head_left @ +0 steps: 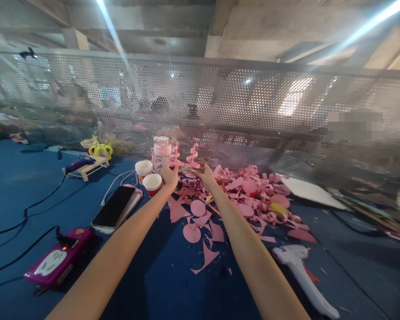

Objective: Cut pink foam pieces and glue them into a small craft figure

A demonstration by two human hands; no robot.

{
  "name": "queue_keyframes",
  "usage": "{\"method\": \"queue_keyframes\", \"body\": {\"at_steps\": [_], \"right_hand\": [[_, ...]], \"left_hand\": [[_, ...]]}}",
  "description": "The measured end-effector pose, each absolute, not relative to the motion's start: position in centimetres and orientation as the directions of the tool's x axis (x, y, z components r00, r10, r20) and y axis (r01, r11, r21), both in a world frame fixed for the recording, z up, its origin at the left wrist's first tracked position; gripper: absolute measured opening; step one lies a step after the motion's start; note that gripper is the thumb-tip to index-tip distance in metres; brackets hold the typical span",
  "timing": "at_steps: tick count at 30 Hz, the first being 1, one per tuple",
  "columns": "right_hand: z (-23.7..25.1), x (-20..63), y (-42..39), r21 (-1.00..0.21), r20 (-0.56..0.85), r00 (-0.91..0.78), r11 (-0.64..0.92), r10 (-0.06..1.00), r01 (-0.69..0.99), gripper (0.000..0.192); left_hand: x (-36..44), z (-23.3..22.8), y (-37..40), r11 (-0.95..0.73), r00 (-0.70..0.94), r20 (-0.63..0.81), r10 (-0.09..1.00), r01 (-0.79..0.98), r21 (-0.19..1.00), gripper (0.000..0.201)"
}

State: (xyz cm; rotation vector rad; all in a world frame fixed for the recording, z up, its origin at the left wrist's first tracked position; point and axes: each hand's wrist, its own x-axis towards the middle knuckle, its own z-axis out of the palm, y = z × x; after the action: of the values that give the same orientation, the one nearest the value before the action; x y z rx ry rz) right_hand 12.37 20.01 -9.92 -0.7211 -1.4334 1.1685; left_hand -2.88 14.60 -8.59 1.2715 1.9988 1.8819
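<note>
On the left of the blue bench [26, 186] lies a purple power strip [58, 261], and next to it a black phone [115, 208]. Two red paper cups [152, 183] stand just behind the phone. The left hand [170, 175] is closed around a pink paper spiral [174, 156]. The right hand [205, 172] is pinching another pink paper spiral [192, 159], holding it up over the pile of pink paper scraps [240, 195]. A white glue gun [302, 278] lies on the right.
</note>
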Motion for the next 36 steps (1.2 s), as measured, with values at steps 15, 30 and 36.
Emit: {"method": "queue_keyframes", "body": {"at_steps": [15, 30, 36], "right_hand": [[-10.03, 12.42, 19.80, -0.932, 0.344, -0.217, 0.304, 0.914, -0.198, 0.054], [-10.20, 12.41, 20.28, -0.941, 0.313, -0.199, 0.275, 0.929, -0.197, 0.046], [-10.06, 12.27, 20.16, -0.943, 0.304, -0.192, 0.265, 0.933, -0.202, 0.045]], "left_hand": [[-2.65, -8.71, 14.56, -0.126, -0.639, 0.445, 0.627, 0.481, 0.868, 0.017], [-2.73, -8.37, 14.38, -0.082, -0.646, 0.375, 0.665, 0.435, 0.896, 0.017], [-2.74, -8.33, 14.50, -0.094, -0.623, 0.368, 0.691, 0.427, 0.899, 0.017]]}}
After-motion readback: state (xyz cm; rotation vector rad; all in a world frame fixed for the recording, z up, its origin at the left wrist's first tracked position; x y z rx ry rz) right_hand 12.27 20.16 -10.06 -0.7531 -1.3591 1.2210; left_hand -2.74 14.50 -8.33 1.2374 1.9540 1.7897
